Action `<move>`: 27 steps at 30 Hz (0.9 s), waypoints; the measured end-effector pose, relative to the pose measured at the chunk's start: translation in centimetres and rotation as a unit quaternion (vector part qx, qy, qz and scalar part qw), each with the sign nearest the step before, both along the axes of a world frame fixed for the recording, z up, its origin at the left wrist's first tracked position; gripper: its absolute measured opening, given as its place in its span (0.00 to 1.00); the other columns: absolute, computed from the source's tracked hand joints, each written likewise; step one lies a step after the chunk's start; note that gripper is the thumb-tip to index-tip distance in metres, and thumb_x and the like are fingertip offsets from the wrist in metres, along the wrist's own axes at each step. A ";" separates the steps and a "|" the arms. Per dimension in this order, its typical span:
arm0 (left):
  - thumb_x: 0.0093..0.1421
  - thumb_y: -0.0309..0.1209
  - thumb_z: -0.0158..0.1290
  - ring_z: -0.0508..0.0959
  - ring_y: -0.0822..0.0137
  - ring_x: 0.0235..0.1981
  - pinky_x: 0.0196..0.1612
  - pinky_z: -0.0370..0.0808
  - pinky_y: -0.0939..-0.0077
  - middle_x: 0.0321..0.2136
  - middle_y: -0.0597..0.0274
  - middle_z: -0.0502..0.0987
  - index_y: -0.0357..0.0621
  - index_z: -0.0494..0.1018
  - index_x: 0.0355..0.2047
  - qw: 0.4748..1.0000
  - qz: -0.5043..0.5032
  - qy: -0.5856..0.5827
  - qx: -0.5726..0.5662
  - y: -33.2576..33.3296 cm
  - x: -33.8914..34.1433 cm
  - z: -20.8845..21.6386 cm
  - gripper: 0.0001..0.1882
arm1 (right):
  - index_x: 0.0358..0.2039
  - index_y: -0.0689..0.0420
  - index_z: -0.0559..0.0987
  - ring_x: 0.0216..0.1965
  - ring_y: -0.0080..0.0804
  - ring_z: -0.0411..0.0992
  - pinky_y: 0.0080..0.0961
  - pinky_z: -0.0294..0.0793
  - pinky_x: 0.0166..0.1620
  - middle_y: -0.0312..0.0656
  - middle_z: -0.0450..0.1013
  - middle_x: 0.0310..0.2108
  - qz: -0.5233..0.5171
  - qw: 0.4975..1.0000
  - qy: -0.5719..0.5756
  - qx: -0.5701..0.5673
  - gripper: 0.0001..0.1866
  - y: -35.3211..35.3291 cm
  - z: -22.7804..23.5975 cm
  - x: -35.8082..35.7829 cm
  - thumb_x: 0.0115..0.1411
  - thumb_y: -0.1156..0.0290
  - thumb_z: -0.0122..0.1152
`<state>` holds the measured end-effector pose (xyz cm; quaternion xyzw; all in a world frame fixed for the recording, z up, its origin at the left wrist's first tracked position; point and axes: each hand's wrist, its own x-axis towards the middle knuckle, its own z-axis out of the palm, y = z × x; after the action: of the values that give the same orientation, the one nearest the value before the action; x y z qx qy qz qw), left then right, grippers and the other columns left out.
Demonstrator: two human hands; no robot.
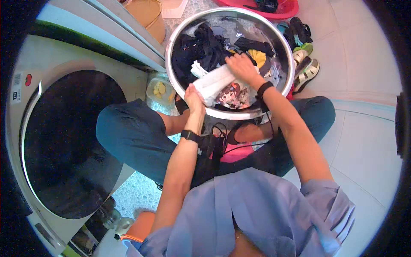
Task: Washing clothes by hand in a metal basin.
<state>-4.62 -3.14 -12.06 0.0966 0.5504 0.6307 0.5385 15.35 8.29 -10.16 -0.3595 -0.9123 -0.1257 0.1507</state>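
Observation:
A large round metal basin [292, 64] stands between my knees, filled with wet laundry. A white garment [216, 82] with a cartoon girl print stretches across its near side. My left hand [195, 99] is closed on the garment's left end, at the basin's near-left rim. Over the middle of the basin, my right hand [242, 67] has its fingers curled on the garment's far end. Dark clothes [205, 49] lie heaped on the left, and a yellow cloth [257, 57] shows right of my right hand. Water and the lower clothes are partly hidden.
A washing machine with a dark round lid [70, 145] takes up the left side. Shoes [307, 73] line the basin's right, below a pink tub [287, 9]. A clear container with yellow pieces [159, 91] sits by my left knee. Black cords [221, 139] hang between my legs.

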 end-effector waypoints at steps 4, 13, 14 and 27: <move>0.65 0.37 0.36 0.74 0.59 0.43 0.46 0.71 0.65 0.41 0.52 0.72 0.35 0.66 0.43 0.999 -0.012 -0.020 -0.035 0.9 -0.2 0.5 0.17 | 0.36 0.55 0.71 0.33 0.36 0.68 0.35 0.65 0.36 0.40 0.70 0.26 -0.053 0.998 -0.014 -0.029 0.10 0.0 1.1 -0.8 0.52 0.70 0.48; 0.66 0.37 0.30 0.68 0.54 0.51 0.55 0.64 0.56 0.51 0.46 0.66 0.31 0.59 0.50 0.967 -0.004 -0.254 -0.020 1.5 -0.3 -0.1 0.21 | 0.33 0.59 0.72 0.29 0.48 0.73 0.43 0.72 0.31 0.49 0.73 0.26 -0.081 0.957 0.098 -0.262 0.08 -6.2 -0.6 -8.4 0.53 0.71 0.48; 0.66 0.37 0.30 0.67 0.53 0.52 0.56 0.63 0.55 0.50 0.46 0.66 0.31 0.59 0.50 0.962 -0.023 -0.270 -0.016 2.0 1.0 2.2 0.21 | 0.27 0.59 0.72 0.24 0.45 0.74 0.42 0.72 0.27 0.47 0.73 0.22 -0.147 0.963 0.072 -0.213 0.06 -4.9 -2.7 -5.1 0.52 0.72 0.47; 0.65 0.39 0.37 0.73 0.62 0.44 0.50 0.68 0.65 0.44 0.57 0.71 0.40 0.63 0.48 0.966 -0.077 -0.245 -0.012 1.1 -0.3 0.3 0.18 | 0.40 0.59 0.72 0.37 0.51 0.72 0.40 0.70 0.40 0.56 0.73 0.33 0.038 0.825 0.303 -0.477 0.20 -3.2 3.9 -13.1 0.53 0.58 0.56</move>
<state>-4.93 -2.05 -11.75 -0.0253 0.4000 0.5847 0.7053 2.30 5.10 -6.31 -0.3716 -0.7802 0.4456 0.2337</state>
